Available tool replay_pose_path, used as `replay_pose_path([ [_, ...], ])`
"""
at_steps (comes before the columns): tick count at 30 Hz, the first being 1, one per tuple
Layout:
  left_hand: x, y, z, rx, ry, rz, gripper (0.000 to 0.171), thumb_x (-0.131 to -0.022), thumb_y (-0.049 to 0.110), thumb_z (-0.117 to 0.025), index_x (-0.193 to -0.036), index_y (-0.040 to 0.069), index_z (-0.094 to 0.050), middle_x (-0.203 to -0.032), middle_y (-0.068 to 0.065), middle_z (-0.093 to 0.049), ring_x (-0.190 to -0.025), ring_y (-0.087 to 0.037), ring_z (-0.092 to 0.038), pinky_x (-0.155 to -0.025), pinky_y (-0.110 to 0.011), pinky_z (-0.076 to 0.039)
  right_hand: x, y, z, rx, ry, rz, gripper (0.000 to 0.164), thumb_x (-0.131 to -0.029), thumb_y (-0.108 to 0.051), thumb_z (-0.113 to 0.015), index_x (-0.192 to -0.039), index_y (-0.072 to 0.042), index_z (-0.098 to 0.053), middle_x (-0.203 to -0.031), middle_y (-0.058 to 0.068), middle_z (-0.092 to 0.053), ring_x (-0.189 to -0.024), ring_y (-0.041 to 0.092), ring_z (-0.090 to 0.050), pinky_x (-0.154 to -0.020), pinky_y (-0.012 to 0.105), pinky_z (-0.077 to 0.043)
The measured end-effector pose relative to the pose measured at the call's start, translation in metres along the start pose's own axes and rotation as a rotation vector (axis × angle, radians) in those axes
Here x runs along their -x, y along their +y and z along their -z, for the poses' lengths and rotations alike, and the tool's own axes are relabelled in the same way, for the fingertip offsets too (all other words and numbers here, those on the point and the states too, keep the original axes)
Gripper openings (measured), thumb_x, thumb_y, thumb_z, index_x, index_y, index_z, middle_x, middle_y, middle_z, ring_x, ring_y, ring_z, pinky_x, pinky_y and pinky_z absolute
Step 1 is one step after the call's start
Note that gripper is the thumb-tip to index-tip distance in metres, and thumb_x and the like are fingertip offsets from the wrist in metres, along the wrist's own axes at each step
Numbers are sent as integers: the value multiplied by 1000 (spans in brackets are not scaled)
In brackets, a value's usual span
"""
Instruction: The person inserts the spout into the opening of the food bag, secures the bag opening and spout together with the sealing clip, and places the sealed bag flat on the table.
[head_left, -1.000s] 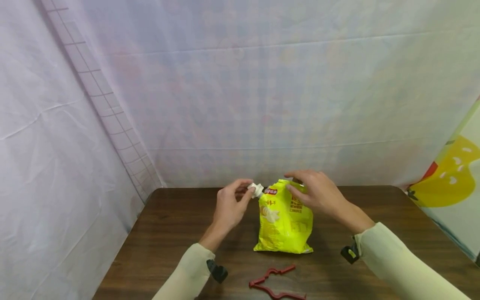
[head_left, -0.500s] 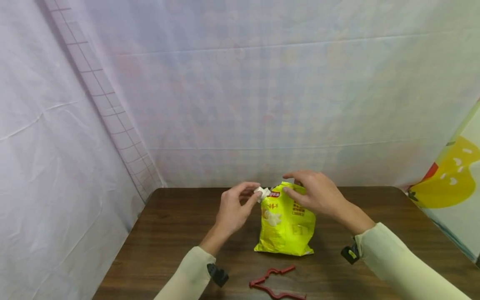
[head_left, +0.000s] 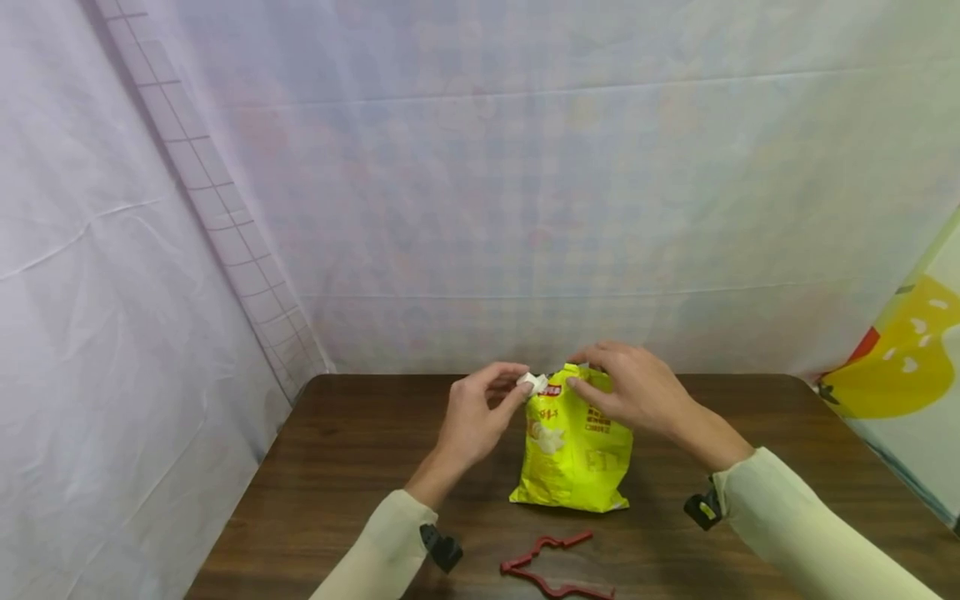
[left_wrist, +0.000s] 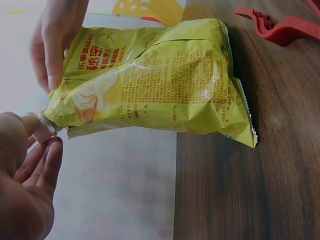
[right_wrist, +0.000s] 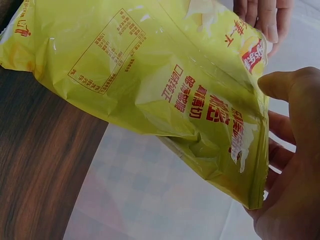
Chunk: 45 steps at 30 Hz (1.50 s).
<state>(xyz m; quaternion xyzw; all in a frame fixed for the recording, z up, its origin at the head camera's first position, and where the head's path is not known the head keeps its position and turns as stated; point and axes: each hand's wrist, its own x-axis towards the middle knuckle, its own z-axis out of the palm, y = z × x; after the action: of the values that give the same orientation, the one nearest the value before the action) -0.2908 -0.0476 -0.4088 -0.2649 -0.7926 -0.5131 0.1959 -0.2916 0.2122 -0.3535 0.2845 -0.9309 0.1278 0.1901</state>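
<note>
Dark table (head_left: 360,500): is lying beneath everything here, its near edge falling outside the head view.
Yellow bag (head_left: 573,471): is standing roughly upright on the table. Its film could be tearing or creasing near the upper left corner if the two grips are pulling unevenly; its contents are lying hidden, and whether its top is open is impossible to tell.
Right hand (head_left: 637,387): is gripping the bag's top edge, thumb in front, fingers behind. Too loose a hold could be letting the bag slump; the fingertips are hiding behind the film.
Left hand (head_left: 476,412): is pinching the white piece (head_left: 534,383) between thumb and fingers, covering part of it.
Red clip (head_left: 517,568): is lying spread in front of the bag, where a lowered hand could be knocking it; the left wrist view is cutting it off.
White piece: is sitting against that upper left corner. Poor seating could be letting it slip; glare and fingers are obscuring the join.
</note>
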Motion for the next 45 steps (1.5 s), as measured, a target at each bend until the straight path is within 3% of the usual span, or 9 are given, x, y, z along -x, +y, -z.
replay_pose_path([
  [7, 1, -1, -3, -18, -10, 0, 24, -105, 29, -75, -126, 17, -77, -118, -1, -81, -107, -14, -78, -91, -27, -65, -1, 0, 1, -17, -25, -17, 28, -104, -39, -73, -115, -13, -78, -104, 2, -76, -86, 16, -70, -76, 44, -62],
  [15, 2, 0, -1, -27, -20, 16, 24, -105, 29, -75, -125, 17, -77, -117, -1, -81, -105, -14, -78, -91, -28, -65, -5, -1, 1, -58, -84, -60, 39, -104, -44, -73, -129, -15, -74, -119, 5, -80, -102, 24, -76, -85, 52, -64],
  [29, 5, -1, 0, -31, -45, 10, 25, -106, 32, -73, -127, 20, -77, -119, 1, -80, -106, -12, -77, -90, -25, -64, -17, -3, 1, -158, -191, -36, 31, -101, -50, -75, -119, -25, -79, -115, -4, -80, -91, 7, -71, -75, 35, -61],
  [38, 5, -3, 1, -19, -49, 17, 26, -106, 32, -73, -128, 20, -77, -120, 1, -80, -106, -14, -78, -90, -27, -65, -19, 0, 0, -280, -227, 11, 13, -103, -35, -76, -113, -29, -82, -110, -9, -80, -93, 5, -71, -76, 30, -59],
  [45, 7, -3, 0, -9, -52, 16, 26, -106, 33, -73, -129, 20, -76, -121, 1, -80, -106, -13, -78, -90, -26, -65, -20, -2, 1, -342, -269, -19, 14, -104, -33, -75, -114, -25, -82, -104, -9, -81, -73, 6, -68, -64, 28, -55],
])
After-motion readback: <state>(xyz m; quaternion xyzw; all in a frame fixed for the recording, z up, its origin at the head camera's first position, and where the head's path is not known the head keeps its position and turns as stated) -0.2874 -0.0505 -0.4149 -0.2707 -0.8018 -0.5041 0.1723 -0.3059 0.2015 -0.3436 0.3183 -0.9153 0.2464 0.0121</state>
